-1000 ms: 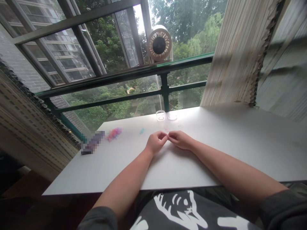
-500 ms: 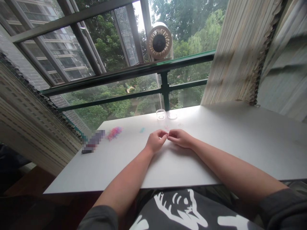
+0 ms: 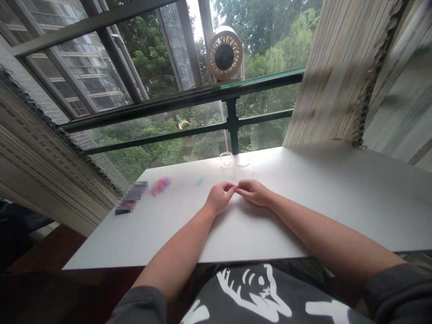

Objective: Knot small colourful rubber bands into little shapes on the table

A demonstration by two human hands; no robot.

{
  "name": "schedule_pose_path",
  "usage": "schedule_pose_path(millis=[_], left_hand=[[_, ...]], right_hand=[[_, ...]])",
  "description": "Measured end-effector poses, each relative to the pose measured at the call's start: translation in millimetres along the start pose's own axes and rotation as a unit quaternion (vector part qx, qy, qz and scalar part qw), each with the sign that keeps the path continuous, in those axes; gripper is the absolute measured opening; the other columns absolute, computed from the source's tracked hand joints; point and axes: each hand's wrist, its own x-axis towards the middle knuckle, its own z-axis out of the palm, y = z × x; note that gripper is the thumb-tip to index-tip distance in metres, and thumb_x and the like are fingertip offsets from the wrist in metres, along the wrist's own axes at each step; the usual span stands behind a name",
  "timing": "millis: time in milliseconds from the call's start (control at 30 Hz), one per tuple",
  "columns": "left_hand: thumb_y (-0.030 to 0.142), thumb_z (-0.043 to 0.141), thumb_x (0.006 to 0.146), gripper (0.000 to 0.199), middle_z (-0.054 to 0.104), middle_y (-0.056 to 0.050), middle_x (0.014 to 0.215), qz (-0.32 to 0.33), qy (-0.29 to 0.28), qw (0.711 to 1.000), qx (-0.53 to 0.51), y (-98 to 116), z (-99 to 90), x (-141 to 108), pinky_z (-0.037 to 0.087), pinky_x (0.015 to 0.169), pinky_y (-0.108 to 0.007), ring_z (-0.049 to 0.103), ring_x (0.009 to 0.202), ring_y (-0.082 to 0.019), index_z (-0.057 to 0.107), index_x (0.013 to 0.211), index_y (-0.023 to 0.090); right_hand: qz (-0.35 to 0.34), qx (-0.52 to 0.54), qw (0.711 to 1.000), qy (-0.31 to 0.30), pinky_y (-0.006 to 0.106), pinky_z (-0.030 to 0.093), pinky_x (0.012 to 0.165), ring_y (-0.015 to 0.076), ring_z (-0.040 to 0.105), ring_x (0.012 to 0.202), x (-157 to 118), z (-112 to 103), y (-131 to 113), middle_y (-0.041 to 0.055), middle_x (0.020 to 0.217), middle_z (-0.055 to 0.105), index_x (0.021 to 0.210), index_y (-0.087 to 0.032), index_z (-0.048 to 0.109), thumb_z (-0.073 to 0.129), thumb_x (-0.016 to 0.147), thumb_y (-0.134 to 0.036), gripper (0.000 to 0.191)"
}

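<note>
Over the middle of the white table (image 3: 162,234), my left hand (image 3: 220,197) and my right hand (image 3: 254,192) meet at the fingertips. Both are closed in a pinch, thumb against fingers. Whatever is between the fingertips is too small to make out. Just beyond them lie some faint pink bits (image 3: 233,178), partly behind the fingers. A small teal piece (image 3: 200,181) rests to the left of my left hand. Farther left is a loose pile of small pink, red and purple pieces (image 3: 161,186).
A clear round container (image 3: 226,159) and a clear lid-like disc (image 3: 242,161) stand at the table's back edge. A small clear ring-like item (image 3: 254,174) lies nearer. At the left edge is a blurred-out dark object (image 3: 132,198). A round fan (image 3: 225,55) sits on the window rail.
The view has shifted very slightly. Both hands keep their fingertips together in nearly the same place, and the things on the table have not visibly moved.
</note>
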Motion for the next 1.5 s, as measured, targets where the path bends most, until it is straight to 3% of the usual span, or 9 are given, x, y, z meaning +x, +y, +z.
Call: schedule_pose_path(millis=[433, 800, 967, 1233, 1500], left_hand=[[0.038, 0.053, 0.081, 0.027, 0.069, -0.004, 0.081, -0.018, -0.007, 1.0, 0.008, 1.3, -1.0, -1.0, 0.045, 0.065, -0.024, 0.061, 0.074, -0.016, 0.067, 0.087, 0.017], [0.035, 0.048, 0.083, 0.025, 0.067, -0.003, 0.075, 0.002, -0.014, 0.999, 0.036, 3.2, -0.9, -1.2, 0.044, 0.061, -0.023, 0.058, 0.069, -0.014, 0.064, 0.078, 0.016], [0.035, 0.047, 0.084, 0.024, 0.065, -0.002, 0.076, 0.013, -0.018, 0.999, 0.035, 3.3, -1.5, -0.5, 0.043, 0.063, -0.023, 0.056, 0.068, -0.013, 0.061, 0.081, 0.016], [0.035, 0.047, 0.084, 0.023, 0.063, -0.002, 0.076, 0.019, -0.023, 0.999, 0.019, 3.6, -1.0, -1.4, 0.043, 0.063, -0.023, 0.055, 0.07, -0.013, 0.06, 0.081, 0.017], [0.034, 0.047, 0.083, 0.023, 0.064, -0.003, 0.076, 0.011, -0.012, 1.0, 0.014, 4.5, -0.9, -2.0, 0.044, 0.064, -0.025, 0.056, 0.072, -0.014, 0.061, 0.08, 0.017]], right_hand=[[-0.027, -0.007, 1.0, -0.011, 0.022, 0.029, 0.05, 0.0087, 0.037, 0.052, -4.9, -3.0, -8.0, -0.0036, 0.055, 0.043, 0.065, -0.015, 0.051, 0.054, 0.077, -0.038, 0.026], [-0.012, 0.013, 1.0, -0.011, 0.022, 0.026, 0.048, 0.0082, 0.035, 0.05, -1.4, -1.6, -3.6, -0.0036, 0.052, 0.042, 0.066, -0.013, 0.059, 0.054, 0.078, -0.038, 0.028], [0.0, 0.035, 0.999, -0.012, 0.022, 0.025, 0.046, 0.0079, 0.033, 0.049, -0.5, -1.3, -2.6, -0.0046, 0.05, 0.039, 0.064, -0.014, 0.056, 0.056, 0.077, -0.042, 0.031], [-0.007, 0.08, 0.997, -0.007, 0.022, 0.029, 0.047, 0.0087, 0.037, 0.053, -1.5, -2.0, -3.7, -0.0018, 0.058, 0.046, 0.071, -0.013, 0.055, 0.057, 0.077, -0.045, 0.032], [-0.005, 0.067, 0.998, 0.002, 0.022, 0.029, 0.047, 0.0083, 0.036, 0.05, -1.5, -1.4, -8.1, -0.0033, 0.053, 0.043, 0.067, -0.014, 0.055, 0.055, 0.076, -0.043, 0.03]])
